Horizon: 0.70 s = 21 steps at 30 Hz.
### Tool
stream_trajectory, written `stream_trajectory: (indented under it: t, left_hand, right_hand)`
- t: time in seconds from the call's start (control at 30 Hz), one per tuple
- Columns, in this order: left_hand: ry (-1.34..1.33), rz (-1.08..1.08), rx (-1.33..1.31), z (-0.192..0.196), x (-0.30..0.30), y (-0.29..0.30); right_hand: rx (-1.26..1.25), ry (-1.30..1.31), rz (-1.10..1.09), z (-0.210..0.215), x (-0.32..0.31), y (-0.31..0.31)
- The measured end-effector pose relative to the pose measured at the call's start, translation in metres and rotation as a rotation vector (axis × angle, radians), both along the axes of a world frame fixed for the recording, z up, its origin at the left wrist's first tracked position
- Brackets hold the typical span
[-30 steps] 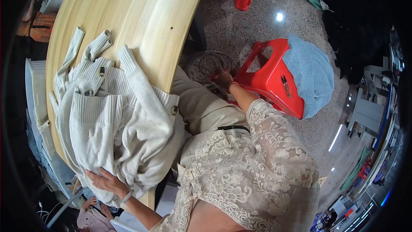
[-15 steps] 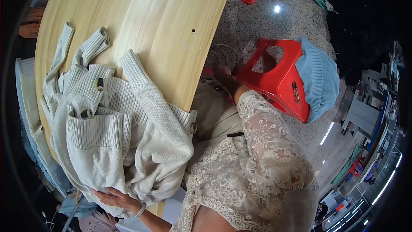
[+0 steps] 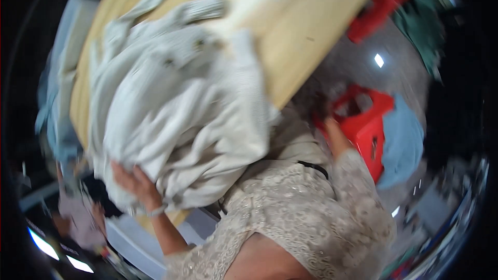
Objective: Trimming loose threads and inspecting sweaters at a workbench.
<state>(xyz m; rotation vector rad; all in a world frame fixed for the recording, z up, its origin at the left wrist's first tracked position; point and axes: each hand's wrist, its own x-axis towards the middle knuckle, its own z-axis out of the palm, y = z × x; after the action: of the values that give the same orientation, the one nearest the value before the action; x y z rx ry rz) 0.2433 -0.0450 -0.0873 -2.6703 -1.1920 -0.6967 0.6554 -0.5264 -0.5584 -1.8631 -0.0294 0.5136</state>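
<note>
A cream knitted cardigan [image 3: 207, 119] with ribbed cuffs and dark-looking buttons lies bunched on the wooden table, its sleeves stretched toward the far side. My left hand [image 3: 136, 184] rests flat on its near left edge, fingers outstretched and apart. Down beside the table, my right hand [image 3: 322, 110] is low by a red plastic stool [image 3: 358, 127]. It is dark and smeared by motion there, so its fingers and anything in them cannot be made out. On the stool lie a blue knitted piece [image 3: 403, 140] and a small dark tool [image 3: 374, 146], blurred now.
The wooden table [image 3: 295, 36] has its right edge above the floor. Another red stool [image 3: 378, 8] and green cloth [image 3: 417, 21] are at the far right. Pale and blue garments [image 3: 65, 78] hang past the table's left side. Another person in pink [image 3: 78, 212] is at the lower left.
The whole view has swung and blurred, shifting table, cardigan and stool rightward in the picture. My left hand is still on the cardigan, and my right hand is still low by the stool.
</note>
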Motion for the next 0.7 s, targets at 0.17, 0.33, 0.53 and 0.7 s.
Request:
stream_trajectory:
  t: [0.17, 0.33, 0.53, 0.7]
  left_hand:
    - [0.099, 0.226, 0.060, 0.081, -0.086, -0.012]
    - [-0.124, 0.306, -0.012, 0.088, -0.157, 0.026]
    - [-0.209, 0.272, -0.249, 0.105, -0.163, 0.039]
    - [-0.354, 0.288, -0.466, 0.097, -0.199, 0.051]
  right_hand:
    - [-0.243, -0.475, 0.249, 0.215, 0.013, 0.095]
    - [0.319, -0.502, 0.219, 0.437, 0.027, 0.186]
    - [0.421, -0.784, 0.907, 0.561, -0.064, 0.361]
    - [0.164, -1.117, 1.262, 0.587, -0.126, 0.474]
